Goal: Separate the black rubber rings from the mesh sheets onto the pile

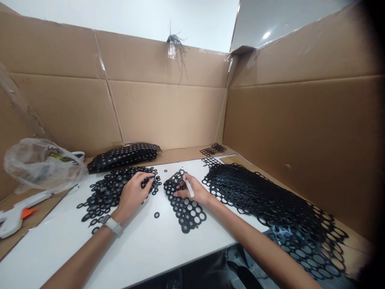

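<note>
My left hand point(134, 192), with a pale watch on its wrist, is at the right edge of a loose heap of small black rings point(110, 188). Its thumb and forefinger curl toward each other around a ring there; the fingertips partly hide it. A slim white stick point(189, 186) is held in my right hand point(195, 190), closed over a flat black mesh piece of joined rings point(188, 214) on the white board point(135, 249). Some of the mesh openings are filled with small rings, while others show white through them. My palm and fingers cover part of the mesh.
A big stack of black ring mesh point(255, 192) spreads along the right side. A dotted black bundle point(126, 155) lies behind the heap. At left are a clear plastic bag point(42, 164) and a white glue gun point(18, 214). Cardboard walls point(168, 108) stand around the board.
</note>
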Available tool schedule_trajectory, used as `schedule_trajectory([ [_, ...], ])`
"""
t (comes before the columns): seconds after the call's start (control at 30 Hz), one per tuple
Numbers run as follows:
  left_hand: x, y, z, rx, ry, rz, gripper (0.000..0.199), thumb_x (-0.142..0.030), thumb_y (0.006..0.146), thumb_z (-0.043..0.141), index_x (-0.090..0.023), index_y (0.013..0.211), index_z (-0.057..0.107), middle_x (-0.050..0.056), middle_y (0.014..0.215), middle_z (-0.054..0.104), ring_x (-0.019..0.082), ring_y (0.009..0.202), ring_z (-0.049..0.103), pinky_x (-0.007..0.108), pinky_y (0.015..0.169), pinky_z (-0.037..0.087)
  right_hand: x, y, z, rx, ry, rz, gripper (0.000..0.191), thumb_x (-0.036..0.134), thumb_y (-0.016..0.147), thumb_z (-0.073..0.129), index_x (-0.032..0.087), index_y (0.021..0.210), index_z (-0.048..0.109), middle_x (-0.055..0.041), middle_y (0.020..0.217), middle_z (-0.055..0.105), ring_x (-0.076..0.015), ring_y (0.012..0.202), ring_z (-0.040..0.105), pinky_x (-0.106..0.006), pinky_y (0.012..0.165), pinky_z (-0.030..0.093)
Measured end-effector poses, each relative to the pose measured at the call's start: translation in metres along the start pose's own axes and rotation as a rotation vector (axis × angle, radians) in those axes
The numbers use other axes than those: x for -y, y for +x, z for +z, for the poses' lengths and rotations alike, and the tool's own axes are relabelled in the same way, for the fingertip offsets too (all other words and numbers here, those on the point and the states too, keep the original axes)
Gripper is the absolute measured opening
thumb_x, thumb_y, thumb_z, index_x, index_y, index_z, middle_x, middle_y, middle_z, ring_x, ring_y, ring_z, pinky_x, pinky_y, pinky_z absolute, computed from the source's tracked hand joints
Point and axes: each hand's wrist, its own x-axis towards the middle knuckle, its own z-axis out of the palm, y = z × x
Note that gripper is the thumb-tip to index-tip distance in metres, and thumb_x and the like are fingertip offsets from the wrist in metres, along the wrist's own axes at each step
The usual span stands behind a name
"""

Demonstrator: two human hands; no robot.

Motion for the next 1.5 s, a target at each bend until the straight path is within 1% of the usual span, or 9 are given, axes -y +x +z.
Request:
schedule_trajectory([
  [0.2, -0.036, -0.010, 0.012, 0.126, -0.099, 0.160, 0.024, -0.042, 0.108, 0.062, -0.029, 0.117, 0.081, 0.004, 0.117, 0.079, 0.024, 0.103, 0.075, 0.034, 0.091, 0.059, 0.007, -0.001, 0.003, -0.045, -0.004, -0.088, 0.064, 0.046, 0.066, 0.097, 0.026, 0.089, 0.040, 0.0027, 0.090, 0.062, -0.0203, 0.083, 0.062, -0.030, 0.072, 0.046],
  [0.37, -0.039, -0.016, 0.020, 0.162, -0.119, 0.159, 0.026, -0.039, 0.106, 0.067, -0.030, 0.126, 0.080, 0.003, 0.119, 0.079, 0.022, 0.096, 0.075, 0.032, 0.084, 0.059, 0.003, 0.002, 0.007, -0.039, 0.002, -0.136, 0.063, 0.044, 0.066, 0.096, 0.026, 0.088, 0.040, 0.0032, 0.088, 0.060, -0.0217, 0.084, 0.062, -0.031, 0.073, 0.046],
  [0.53, -0.031, -0.016, 0.025, 0.186, -0.154, 0.141, 0.025, -0.041, 0.105, 0.070, -0.029, 0.123, 0.081, 0.004, 0.118, 0.077, 0.021, 0.097, 0.075, 0.032, 0.086, 0.059, 0.003, -0.001, 0.011, -0.001, 0.013, -0.160, 0.055, 0.036, 0.070, 0.091, 0.026, 0.090, 0.042, 0.0023, 0.090, 0.061, -0.0219, 0.086, 0.063, -0.031, 0.072, 0.047],
  [0.8, -0.010, -0.010, 0.040, 0.175, -0.193, 0.030, 0.025, -0.039, 0.109, 0.066, -0.015, 0.106, 0.074, 0.005, 0.103, 0.077, 0.019, 0.092, 0.074, 0.038, 0.086, 0.064, 0.003, -0.003, 0.011, 0.048, -0.018, -0.174, 0.044, 0.024, 0.074, 0.085, 0.025, 0.091, 0.044, 0.0042, 0.092, 0.057, -0.0166, 0.080, 0.054, -0.028, 0.072, 0.042],
  [1.0, 0.032, 0.005, 0.012, -0.035, -0.084, -0.120, 0.025, -0.039, 0.107, 0.068, -0.016, 0.117, 0.073, 0.008, 0.116, 0.076, 0.023, 0.103, 0.074, 0.044, 0.094, 0.063, -0.002, -0.001, -0.001, 0.072, -0.007, -0.087, 0.051, 0.030, 0.068, 0.094, 0.023, 0.093, 0.051, 0.0029, 0.091, 0.061, -0.0178, 0.081, 0.058, -0.030, 0.075, 0.046],
  [1.1, 0.039, 0.008, -0.005, -0.085, -0.039, -0.111, 0.024, -0.039, 0.107, 0.069, -0.017, 0.116, 0.074, 0.009, 0.121, 0.075, 0.023, 0.106, 0.073, 0.045, 0.097, 0.062, -0.002, 0.000, -0.005, 0.094, 0.034, -0.033, 0.058, 0.032, 0.061, 0.099, 0.022, 0.093, 0.051, 0.0036, 0.086, 0.062, -0.0170, 0.076, 0.059, -0.030, 0.071, 0.047],
  [1.2, 0.026, 0.007, -0.009, -0.082, -0.043, -0.036, 0.026, -0.041, 0.107, 0.069, -0.018, 0.118, 0.075, 0.010, 0.126, 0.074, 0.021, 0.102, 0.073, 0.042, 0.093, 0.062, 0.002, 0.001, -0.004, 0.059, 0.087, -0.005, 0.065, 0.035, 0.058, 0.101, 0.024, 0.091, 0.046, 0.0048, 0.083, 0.060, -0.0167, 0.074, 0.060, -0.028, 0.066, 0.047],
  [1.33, -0.010, -0.002, 0.003, 0.008, -0.107, 0.094, 0.027, -0.045, 0.107, 0.066, -0.025, 0.117, 0.082, 0.007, 0.124, 0.078, 0.018, 0.086, 0.072, 0.032, 0.073, 0.058, 0.011, 0.000, 0.002, -0.005, 0.146, -0.016, 0.067, 0.039, 0.057, 0.101, 0.024, 0.091, 0.046, 0.0040, 0.086, 0.060, -0.0164, 0.076, 0.062, -0.029, 0.068, 0.049],
  [1.5, -0.039, -0.012, 0.021, 0.149, -0.170, 0.176, 0.030, -0.050, 0.104, 0.069, -0.031, 0.122, 0.083, 0.005, 0.124, 0.080, 0.023, 0.095, 0.074, 0.030, 0.071, 0.056, 0.019, -0.004, 0.009, -0.026, 0.203, -0.067, 0.063, 0.042, 0.059, 0.099, 0.024, 0.088, 0.046, 0.0028, 0.087, 0.061, -0.0199, 0.085, 0.065, -0.032, 0.076, 0.050],
])
